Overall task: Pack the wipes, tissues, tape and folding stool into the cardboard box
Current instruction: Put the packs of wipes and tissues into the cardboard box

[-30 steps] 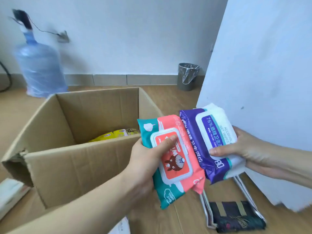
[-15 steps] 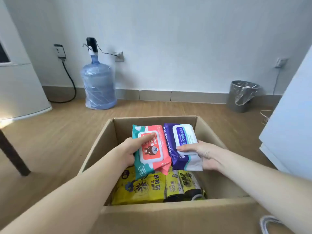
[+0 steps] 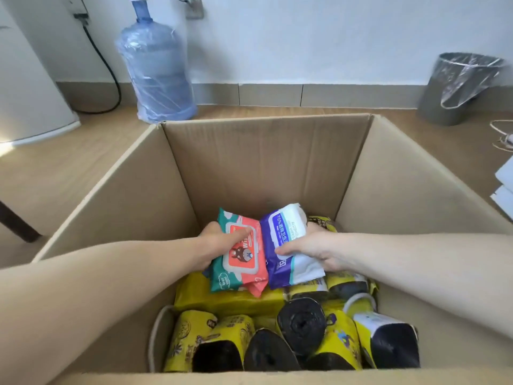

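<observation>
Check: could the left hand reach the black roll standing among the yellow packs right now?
Probably not yet: the left hand is gripping the red wipes pack. The black roll itself lies uncovered below.

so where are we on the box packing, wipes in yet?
Nearly. Left hand holds the orange wipes pack and right hand the purple wipes pack, both low inside the cardboard box above yellow bag rolls, not released. Tissues, tape and stool aren't visible in the box.
</observation>
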